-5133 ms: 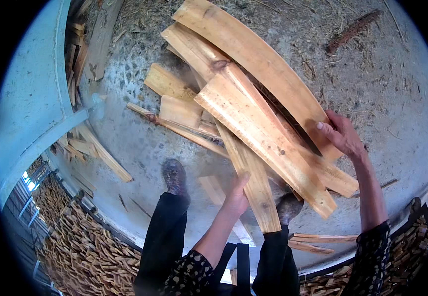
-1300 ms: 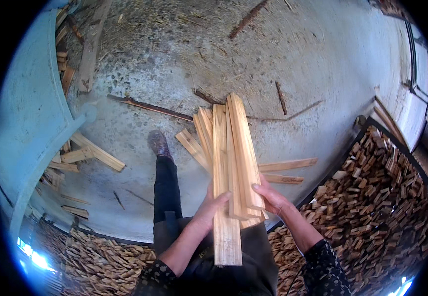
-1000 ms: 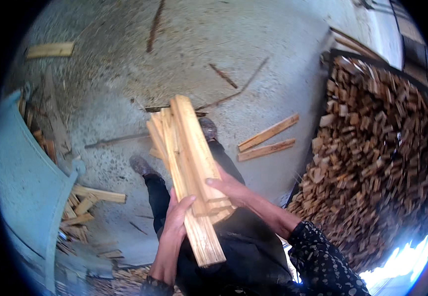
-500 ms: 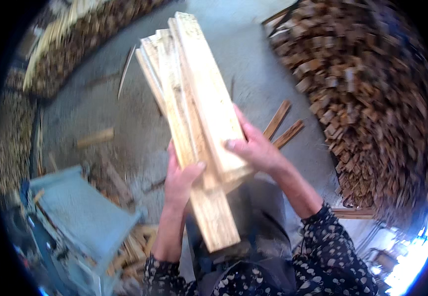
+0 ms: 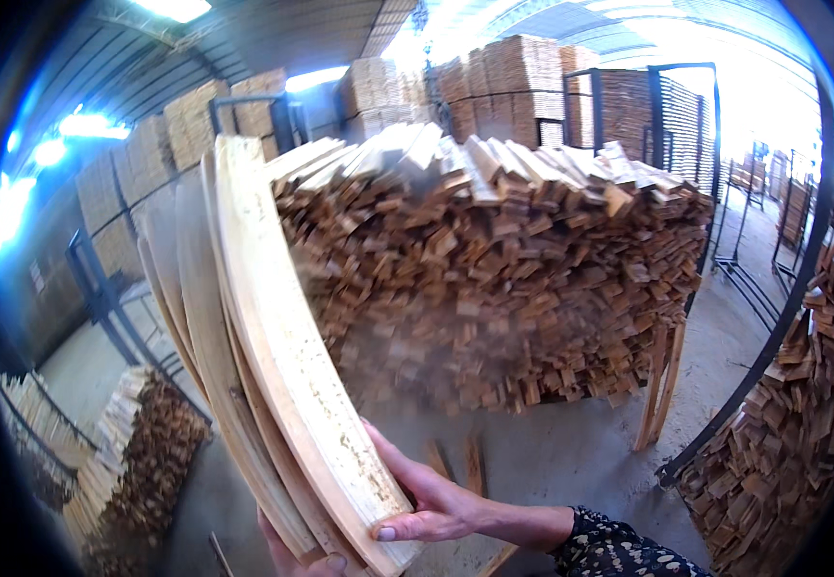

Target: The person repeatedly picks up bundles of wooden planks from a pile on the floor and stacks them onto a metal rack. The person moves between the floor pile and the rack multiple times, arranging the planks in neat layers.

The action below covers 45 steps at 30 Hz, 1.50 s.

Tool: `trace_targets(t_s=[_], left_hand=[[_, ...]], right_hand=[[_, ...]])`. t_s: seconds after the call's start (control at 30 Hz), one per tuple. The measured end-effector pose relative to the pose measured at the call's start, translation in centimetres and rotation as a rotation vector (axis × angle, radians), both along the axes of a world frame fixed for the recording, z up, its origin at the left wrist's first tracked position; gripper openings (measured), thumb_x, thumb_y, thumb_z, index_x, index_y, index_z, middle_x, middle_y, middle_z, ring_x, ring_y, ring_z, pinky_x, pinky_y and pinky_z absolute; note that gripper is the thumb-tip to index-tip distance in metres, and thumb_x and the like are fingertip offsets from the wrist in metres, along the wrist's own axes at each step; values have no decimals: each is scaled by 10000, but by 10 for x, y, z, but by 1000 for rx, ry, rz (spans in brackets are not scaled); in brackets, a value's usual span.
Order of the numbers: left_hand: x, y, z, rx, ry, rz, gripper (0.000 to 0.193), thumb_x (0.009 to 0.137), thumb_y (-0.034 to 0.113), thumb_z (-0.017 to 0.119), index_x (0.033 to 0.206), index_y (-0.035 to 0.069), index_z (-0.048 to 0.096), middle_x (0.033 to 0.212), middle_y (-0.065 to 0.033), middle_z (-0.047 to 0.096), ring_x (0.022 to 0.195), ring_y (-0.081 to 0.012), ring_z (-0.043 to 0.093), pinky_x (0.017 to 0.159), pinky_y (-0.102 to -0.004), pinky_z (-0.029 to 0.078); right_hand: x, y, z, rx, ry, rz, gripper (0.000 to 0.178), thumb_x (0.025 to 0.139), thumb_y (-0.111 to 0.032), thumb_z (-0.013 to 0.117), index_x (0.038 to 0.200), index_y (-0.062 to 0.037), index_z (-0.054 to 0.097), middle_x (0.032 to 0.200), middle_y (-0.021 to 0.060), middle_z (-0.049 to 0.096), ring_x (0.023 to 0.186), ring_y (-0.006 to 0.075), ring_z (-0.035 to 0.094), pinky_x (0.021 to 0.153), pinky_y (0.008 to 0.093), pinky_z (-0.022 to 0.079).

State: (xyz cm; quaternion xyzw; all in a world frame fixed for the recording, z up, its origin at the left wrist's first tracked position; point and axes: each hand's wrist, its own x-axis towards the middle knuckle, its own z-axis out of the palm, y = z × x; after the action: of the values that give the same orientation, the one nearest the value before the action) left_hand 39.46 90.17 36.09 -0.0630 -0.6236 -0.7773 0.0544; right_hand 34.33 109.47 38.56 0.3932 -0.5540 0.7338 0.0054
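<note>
A bundle of pale wooden boards (image 5: 287, 327) leans up and to the left in front of me, its far ends slightly fanned out. My right hand (image 5: 427, 500) is closed round the right side near the lower end, its thumb pressed on the top board. At the bottom edge my left hand (image 5: 297, 553) grips the bundle's lower left side; only its thumb and part of the fingers show. The lower tips of the boards run out of the picture.
Ahead stands a large stack of cut boards (image 5: 494, 279). Two loose slats (image 5: 476, 464) lie on the floor before it. Another stack (image 5: 792, 423) rises at right beside a dark metal frame (image 5: 725, 428). A lower pile (image 5: 138, 481) is at left, with tall board stacks (image 5: 504, 82) behind.
The view has swung up from the floor to the stacks ahead. The board bundle has shifted left and lower in the picture, still held by both hands.
</note>
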Motion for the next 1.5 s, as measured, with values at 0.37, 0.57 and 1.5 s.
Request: trace_targets(t_s=[0.37,0.57,1.5], left_hand=[[-113,298,115,162,261,-506,936,555,115,644,1338,6,143,1247,-205,358,1130,-315,422,964,-411,358],[-228,451,209,-293,280,-503,826,646,247,671,1317,-2,260,1152,-198,463,927,-263,549,811,-354,480],[-352,602,99,-935,1346,-102,554,594,277,741,1089,128,543,1230,-169,393,1186,-333,338,961,-450,285]], right_hand=[[-64,276,49,-71,273,-391,903,793,-302,577,1349,40,-46,1400,233,63,1301,303,113,1051,416,175],[-122,436,143,44,-201,-734,876,820,-395,543,1347,49,4,1309,268,313,1177,310,385,965,384,356],[-192,572,88,1444,734,-1498,445,708,-184,668,1064,23,500,1065,182,529,965,262,548,709,332,507]])
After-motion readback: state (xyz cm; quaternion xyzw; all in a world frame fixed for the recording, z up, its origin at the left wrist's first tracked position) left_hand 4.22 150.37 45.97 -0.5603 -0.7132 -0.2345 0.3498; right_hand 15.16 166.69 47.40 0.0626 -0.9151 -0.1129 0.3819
